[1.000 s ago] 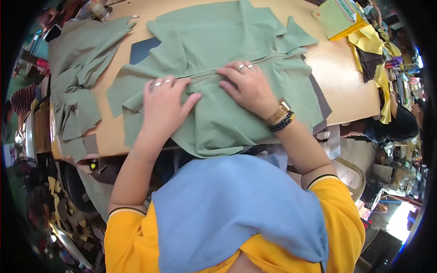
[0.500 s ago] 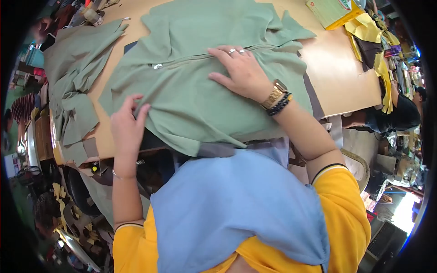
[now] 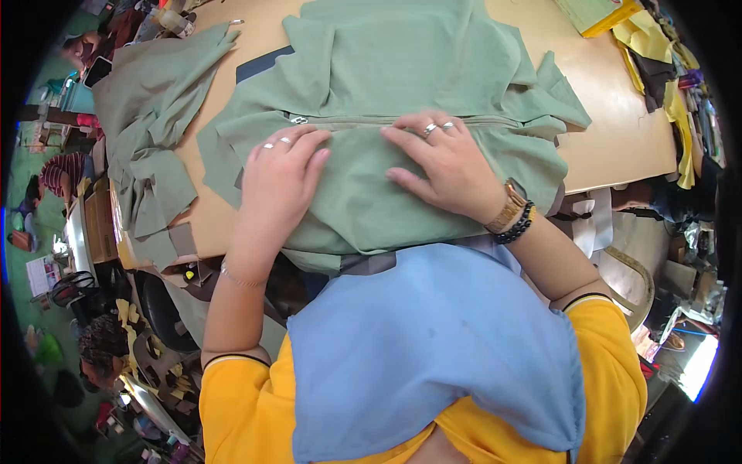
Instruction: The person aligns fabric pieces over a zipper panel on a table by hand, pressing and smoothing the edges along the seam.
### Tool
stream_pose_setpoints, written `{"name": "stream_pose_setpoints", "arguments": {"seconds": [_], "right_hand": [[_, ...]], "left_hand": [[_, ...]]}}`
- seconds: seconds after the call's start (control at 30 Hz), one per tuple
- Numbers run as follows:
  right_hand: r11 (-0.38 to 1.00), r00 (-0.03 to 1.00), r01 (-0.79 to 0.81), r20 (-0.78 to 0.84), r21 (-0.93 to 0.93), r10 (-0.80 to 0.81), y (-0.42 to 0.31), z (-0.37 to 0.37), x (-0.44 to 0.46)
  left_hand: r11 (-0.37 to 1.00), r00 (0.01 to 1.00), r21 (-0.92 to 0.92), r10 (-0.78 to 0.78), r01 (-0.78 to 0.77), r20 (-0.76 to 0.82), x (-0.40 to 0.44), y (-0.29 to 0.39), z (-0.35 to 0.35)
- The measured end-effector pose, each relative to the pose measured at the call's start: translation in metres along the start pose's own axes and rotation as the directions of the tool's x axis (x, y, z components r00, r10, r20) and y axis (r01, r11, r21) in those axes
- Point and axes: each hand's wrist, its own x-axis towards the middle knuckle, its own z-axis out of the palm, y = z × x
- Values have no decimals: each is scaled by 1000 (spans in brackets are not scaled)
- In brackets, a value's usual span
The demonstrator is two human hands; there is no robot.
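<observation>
A sage-green garment [image 3: 402,69] lies spread over the table. A closed zipper [image 3: 352,123] runs across it from side to side, with its metal slider [image 3: 298,120] at the left end. My left hand [image 3: 282,170] rests on the cloth just below the slider, fingers lying forward and thumb apart. To its right, my right hand [image 3: 444,166] lies on the same garment, fingertips by the zipper and thumb spread away. Neither hand has a visible grip on the fabric. Some of a dark lining [image 3: 371,265] shows at the garment's near edge.
More green cloth [image 3: 151,124] hangs over the left end of the tan table [image 3: 618,139]. A yellow-green box [image 3: 599,15] and yellow scraps [image 3: 645,39] are at the far right. Other people sit at the left, including one in a striped top [image 3: 54,174].
My left hand has come up and inward from the garment's left edge to the zipper. The zipper now lies straighter and the cloth flatter. My view has shifted slightly.
</observation>
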Motion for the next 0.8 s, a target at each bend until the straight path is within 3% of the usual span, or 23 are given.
{"name": "stream_pose_setpoints", "arguments": {"seconds": [0.13,0.43,0.53,0.73,0.8], "right_hand": [[1000,997,-22,-79,16,23,-1,17,9],[996,993,-77,-85,40,80,2,22,11],[996,992,-88,-87,28,90,0,23,12],[990,990,-132,-42,45,134,-4,19,17],[991,991,-128,-42,35,129,-3,20,17]], "left_hand": [[988,997,139,55,-63,56,18,-2,11],[987,971,28,148,-156,187,36,-6,8],[999,968,21,40,-47,248,38,0,7],[983,978,181,-39,1,207,30,-31,-19],[978,992,209,-44,18,122,21,-46,-18]]}}
